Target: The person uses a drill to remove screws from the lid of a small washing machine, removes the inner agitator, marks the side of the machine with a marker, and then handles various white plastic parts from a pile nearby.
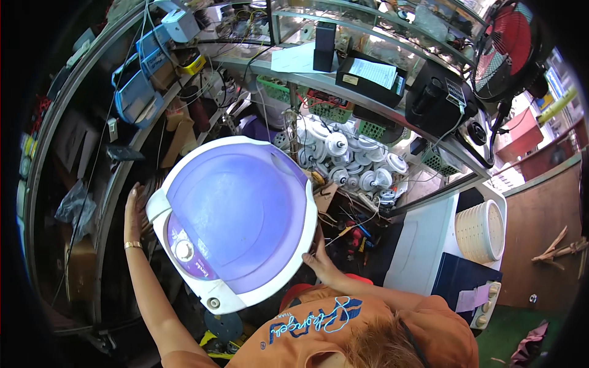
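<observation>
Between my hands is a large white and purple washing machine top (239, 214), with a round translucent lid and a white dial knob (184, 251) at its lower left. Whether a tub is under it is hidden. My left hand (136, 214), with a gold-coloured band at the wrist, holds its left side, the fingers partly lost in shadow. On the opposite side my right hand (320, 260) grips the white rim, thumb toward me and fingers partly hidden behind the edge.
Beyond stands a glass display counter (368, 104). White round parts (353, 156) are heaped under it, and hand tools (356, 236) lie nearer. A black and red fan (512, 52) is far right. A perforated cream basket (478, 230) sits on a white appliance (423, 230). Shelves (92, 165) line the left.
</observation>
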Motion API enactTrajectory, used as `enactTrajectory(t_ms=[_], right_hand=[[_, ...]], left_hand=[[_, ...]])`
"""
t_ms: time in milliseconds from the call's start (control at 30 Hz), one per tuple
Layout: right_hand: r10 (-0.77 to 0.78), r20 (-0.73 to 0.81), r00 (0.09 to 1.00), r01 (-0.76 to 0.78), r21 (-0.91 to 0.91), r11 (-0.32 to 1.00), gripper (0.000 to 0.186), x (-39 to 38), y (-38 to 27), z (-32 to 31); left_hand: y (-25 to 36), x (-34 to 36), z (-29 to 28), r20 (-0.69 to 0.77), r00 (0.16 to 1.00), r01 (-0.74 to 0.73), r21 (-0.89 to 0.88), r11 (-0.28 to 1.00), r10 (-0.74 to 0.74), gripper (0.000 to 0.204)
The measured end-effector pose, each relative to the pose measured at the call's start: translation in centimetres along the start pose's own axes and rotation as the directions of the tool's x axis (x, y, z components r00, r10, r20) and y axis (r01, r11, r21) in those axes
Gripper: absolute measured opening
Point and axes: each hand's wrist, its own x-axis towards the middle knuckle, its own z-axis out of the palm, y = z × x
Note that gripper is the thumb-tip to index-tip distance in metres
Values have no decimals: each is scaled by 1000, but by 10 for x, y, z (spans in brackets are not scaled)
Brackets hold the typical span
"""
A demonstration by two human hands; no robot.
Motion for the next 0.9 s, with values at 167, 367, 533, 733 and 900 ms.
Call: enactTrajectory(t_ms=[167,367,533,733,900], right_hand=[[-78,-185,980,46,-173,984,97,10,15,20],[-116,-147,982,97,-125,987,83,52,-11,-11],[1,-76,997,-11,-138,990,91,124,-11,-66],[47,99,994,-53,57,997,77,201,-5,-74],[220,191,957,-250,149,957,71,249,-16,-93]], left_hand=[[-88,61,-6,380,906,367,-492,789,-185,58],[-114,5,-13,125,985,166,-542,824,-116,56],[-86,-104,35,32,977,189,-579,793,-210,68],[-101,-168,32,-152,970,63,-589,806,-187,63],[-116,-226,78,-253,956,-19,-549,836,-145,52]])
